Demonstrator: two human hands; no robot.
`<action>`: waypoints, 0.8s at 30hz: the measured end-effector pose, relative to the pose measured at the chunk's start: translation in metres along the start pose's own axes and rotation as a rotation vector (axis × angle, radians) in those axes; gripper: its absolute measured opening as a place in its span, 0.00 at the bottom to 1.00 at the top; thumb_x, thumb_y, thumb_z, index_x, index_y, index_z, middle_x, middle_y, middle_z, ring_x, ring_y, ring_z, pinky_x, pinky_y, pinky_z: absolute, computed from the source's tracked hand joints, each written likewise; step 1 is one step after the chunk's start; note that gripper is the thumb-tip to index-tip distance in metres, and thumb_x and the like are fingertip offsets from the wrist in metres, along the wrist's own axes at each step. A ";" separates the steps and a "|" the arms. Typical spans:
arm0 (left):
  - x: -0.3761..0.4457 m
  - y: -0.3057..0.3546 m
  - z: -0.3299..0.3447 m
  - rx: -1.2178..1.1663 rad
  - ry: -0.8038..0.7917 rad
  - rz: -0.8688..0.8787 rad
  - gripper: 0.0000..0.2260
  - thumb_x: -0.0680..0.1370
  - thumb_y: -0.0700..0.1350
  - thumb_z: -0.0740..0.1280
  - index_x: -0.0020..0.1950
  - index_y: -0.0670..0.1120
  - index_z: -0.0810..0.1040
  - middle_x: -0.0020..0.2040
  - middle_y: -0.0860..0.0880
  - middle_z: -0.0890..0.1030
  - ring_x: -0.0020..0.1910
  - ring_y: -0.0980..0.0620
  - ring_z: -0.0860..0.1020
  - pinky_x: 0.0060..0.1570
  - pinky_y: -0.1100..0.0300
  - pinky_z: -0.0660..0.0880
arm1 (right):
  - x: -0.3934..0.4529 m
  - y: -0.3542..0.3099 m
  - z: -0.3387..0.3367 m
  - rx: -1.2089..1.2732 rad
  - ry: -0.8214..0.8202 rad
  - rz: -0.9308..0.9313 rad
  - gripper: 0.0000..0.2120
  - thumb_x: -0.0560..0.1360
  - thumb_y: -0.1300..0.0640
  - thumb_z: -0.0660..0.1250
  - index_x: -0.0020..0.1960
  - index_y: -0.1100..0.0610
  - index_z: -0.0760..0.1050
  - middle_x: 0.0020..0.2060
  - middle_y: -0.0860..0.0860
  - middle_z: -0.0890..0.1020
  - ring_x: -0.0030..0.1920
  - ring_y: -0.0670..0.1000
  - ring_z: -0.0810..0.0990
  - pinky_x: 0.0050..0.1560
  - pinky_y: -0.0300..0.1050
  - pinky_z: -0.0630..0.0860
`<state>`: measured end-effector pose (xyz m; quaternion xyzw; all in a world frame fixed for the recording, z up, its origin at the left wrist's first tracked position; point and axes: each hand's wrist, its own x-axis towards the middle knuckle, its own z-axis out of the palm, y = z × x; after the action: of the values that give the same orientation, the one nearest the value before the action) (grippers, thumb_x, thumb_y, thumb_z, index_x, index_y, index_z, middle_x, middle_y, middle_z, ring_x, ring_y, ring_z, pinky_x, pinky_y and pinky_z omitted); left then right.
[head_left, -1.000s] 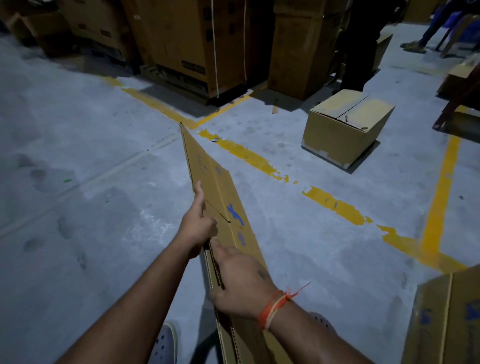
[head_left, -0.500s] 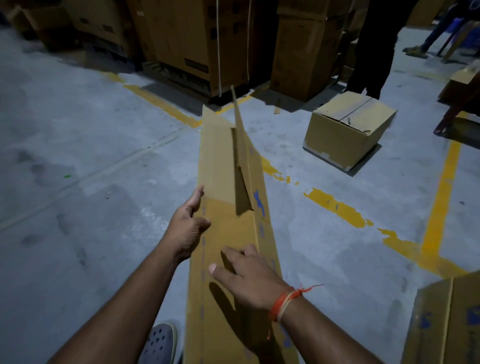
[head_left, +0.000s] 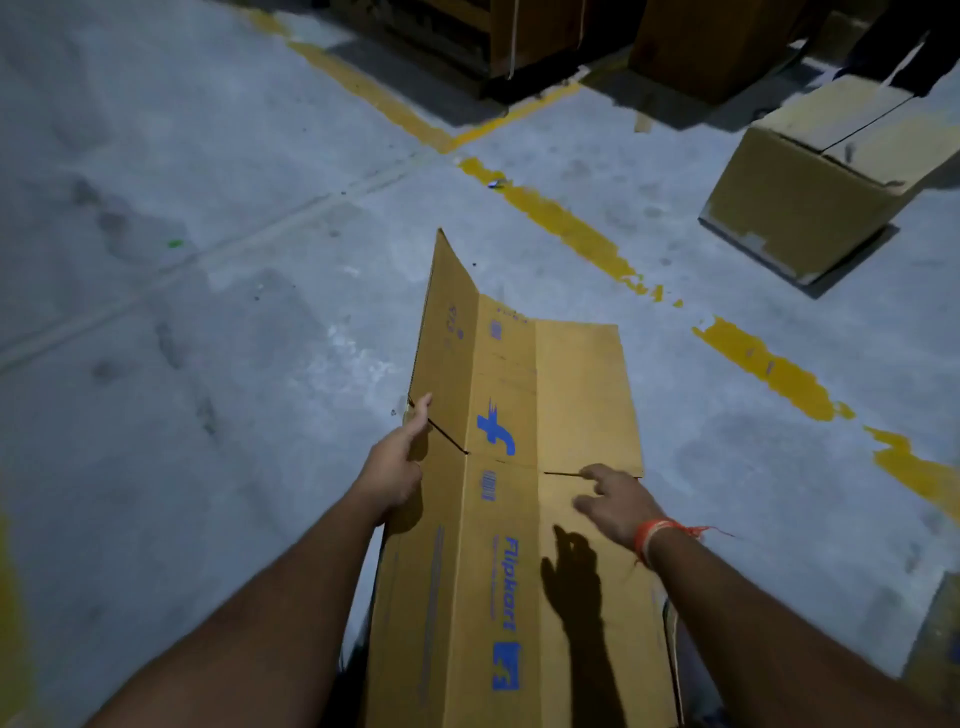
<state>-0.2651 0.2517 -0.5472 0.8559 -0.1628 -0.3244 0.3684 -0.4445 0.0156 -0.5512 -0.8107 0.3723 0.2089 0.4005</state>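
A flattened brown cardboard box (head_left: 519, 519) with blue print is spread out wide in front of me, above the grey floor. Its far-left flap tilts upward. My left hand (head_left: 397, 462) grips the box's left edge beside a flap slit, thumb on top. My right hand (head_left: 615, 501), with an orange thread at the wrist, hovers over the right panel near the right slit. Its fingers are loosely spread and its shadow falls on the cardboard. Whether the fingertips touch the panel is unclear.
A closed cardboard box (head_left: 810, 182) stands on the floor at the upper right. Tall stacked cartons (head_left: 519, 36) and a person's dark legs (head_left: 904, 41) are at the back. Worn yellow lines (head_left: 561, 218) cross the concrete floor. Another carton's corner (head_left: 940, 634) shows at the right edge.
The box has swung from edge-on to broad and open toward me. My right hand let go of the near edge and moved right over the panel. My head tilted further down.
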 end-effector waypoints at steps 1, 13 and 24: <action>0.005 -0.010 0.006 0.026 -0.005 -0.015 0.43 0.79 0.25 0.58 0.82 0.63 0.52 0.82 0.46 0.61 0.79 0.41 0.61 0.69 0.56 0.68 | 0.013 0.013 0.000 0.019 0.004 0.040 0.24 0.79 0.57 0.68 0.74 0.56 0.69 0.64 0.59 0.77 0.55 0.56 0.77 0.50 0.43 0.74; 0.060 -0.074 0.044 0.288 0.125 -0.210 0.47 0.76 0.30 0.65 0.82 0.64 0.43 0.71 0.38 0.74 0.60 0.37 0.78 0.52 0.50 0.77 | 0.130 0.133 0.007 0.339 0.136 0.226 0.31 0.75 0.59 0.73 0.75 0.48 0.68 0.66 0.59 0.75 0.59 0.61 0.78 0.65 0.60 0.76; 0.070 -0.097 0.046 0.355 0.176 -0.198 0.45 0.78 0.31 0.67 0.83 0.63 0.47 0.80 0.43 0.65 0.72 0.36 0.71 0.63 0.44 0.75 | 0.163 0.176 0.022 0.376 0.110 0.099 0.40 0.72 0.57 0.77 0.79 0.47 0.63 0.75 0.54 0.68 0.71 0.56 0.69 0.64 0.48 0.68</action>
<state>-0.2412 0.2568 -0.6729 0.9442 -0.0995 -0.2492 0.1911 -0.4776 -0.1089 -0.7555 -0.7124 0.4656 0.1107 0.5133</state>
